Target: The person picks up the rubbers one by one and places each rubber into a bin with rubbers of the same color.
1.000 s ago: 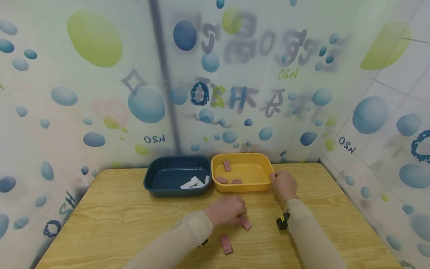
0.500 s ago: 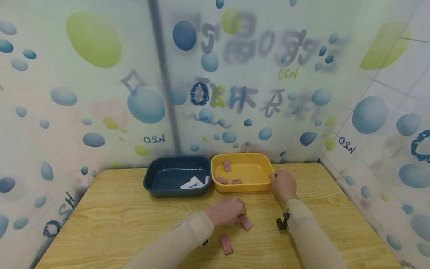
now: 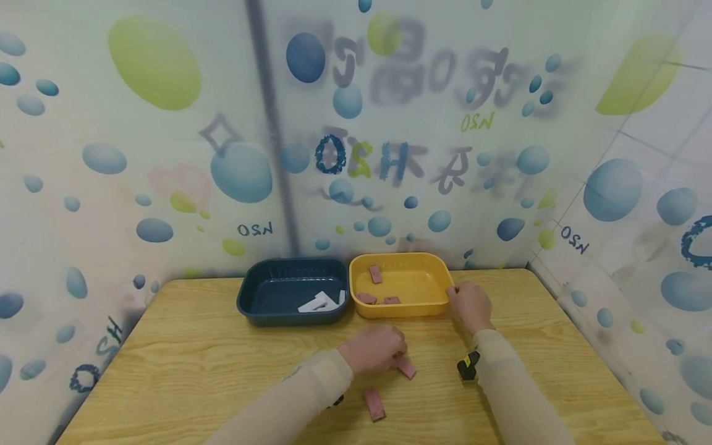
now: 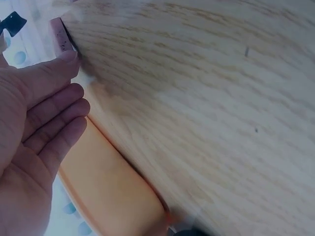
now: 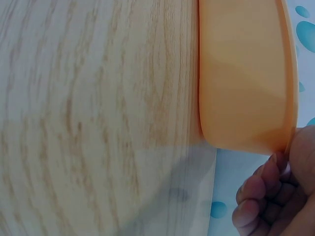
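My left hand (image 3: 375, 349) is low over the middle of the table, pinching one end of a small pink block (image 3: 406, 366). In the left wrist view the thumb lies on the near end of that block (image 4: 60, 37), and the other fingers curl below. A second pink block (image 3: 375, 405) lies flat on the wood, nearer the front. My right hand (image 3: 471, 306) grips the right rim of the yellow tray (image 3: 414, 309) between thumb and fingers, as the right wrist view also shows. Several pink pieces (image 3: 376, 274) lie inside this tray.
Left of the yellow tray stands a dark blue tray (image 3: 295, 318) with several white blocks (image 3: 319, 303) in its right corner. Both trays stand at the back edge of the wooden table (image 3: 189, 358), close to a patterned wall covering (image 3: 250, 173).
Over the last second the left fingers have made a slight adjustment at the pink block, which has turned and shifted barely. The right hand and both trays keep their places.
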Motion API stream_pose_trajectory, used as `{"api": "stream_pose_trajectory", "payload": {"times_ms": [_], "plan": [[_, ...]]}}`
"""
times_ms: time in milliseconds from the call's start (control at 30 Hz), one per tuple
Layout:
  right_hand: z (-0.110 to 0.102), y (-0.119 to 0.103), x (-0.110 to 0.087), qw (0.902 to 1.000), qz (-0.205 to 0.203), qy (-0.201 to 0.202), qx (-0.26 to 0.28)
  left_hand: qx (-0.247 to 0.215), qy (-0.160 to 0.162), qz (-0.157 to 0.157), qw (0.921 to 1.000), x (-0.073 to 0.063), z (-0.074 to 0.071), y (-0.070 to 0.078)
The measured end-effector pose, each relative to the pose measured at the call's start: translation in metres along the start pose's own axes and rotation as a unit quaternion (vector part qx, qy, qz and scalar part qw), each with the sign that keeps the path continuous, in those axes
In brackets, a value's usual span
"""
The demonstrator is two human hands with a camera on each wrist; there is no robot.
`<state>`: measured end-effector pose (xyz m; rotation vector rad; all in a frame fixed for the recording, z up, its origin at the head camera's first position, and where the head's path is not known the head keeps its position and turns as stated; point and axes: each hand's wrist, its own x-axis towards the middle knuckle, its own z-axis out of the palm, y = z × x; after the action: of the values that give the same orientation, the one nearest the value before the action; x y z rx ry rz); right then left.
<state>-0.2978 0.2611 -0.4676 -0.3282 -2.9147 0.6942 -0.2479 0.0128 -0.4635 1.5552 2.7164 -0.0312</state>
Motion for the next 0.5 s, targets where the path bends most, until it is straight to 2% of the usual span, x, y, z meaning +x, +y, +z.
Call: {"api": "stream_pose_trajectory", "payload": {"times_ms": [133,400,500], "plan": [[0.0006,-0.0001,0.0004,1.0,-0.003,0.004,0.0,-0.008,0.012,-0.002,0.9999,-0.0013,-0.0013,-0.0018],[0.002,-0.0002,0.0011,1.0,-0.003,0.009,-0.001,-0.029,0.064,0.008,0.9975,-0.0016,-0.0022,-0.0066],[0.0017,0.0,0.0008,0.9999,-0.005,0.011,0.0,-0.012,0.079,0.012,0.9968,-0.0016,-0.0047,-0.0081]]}}
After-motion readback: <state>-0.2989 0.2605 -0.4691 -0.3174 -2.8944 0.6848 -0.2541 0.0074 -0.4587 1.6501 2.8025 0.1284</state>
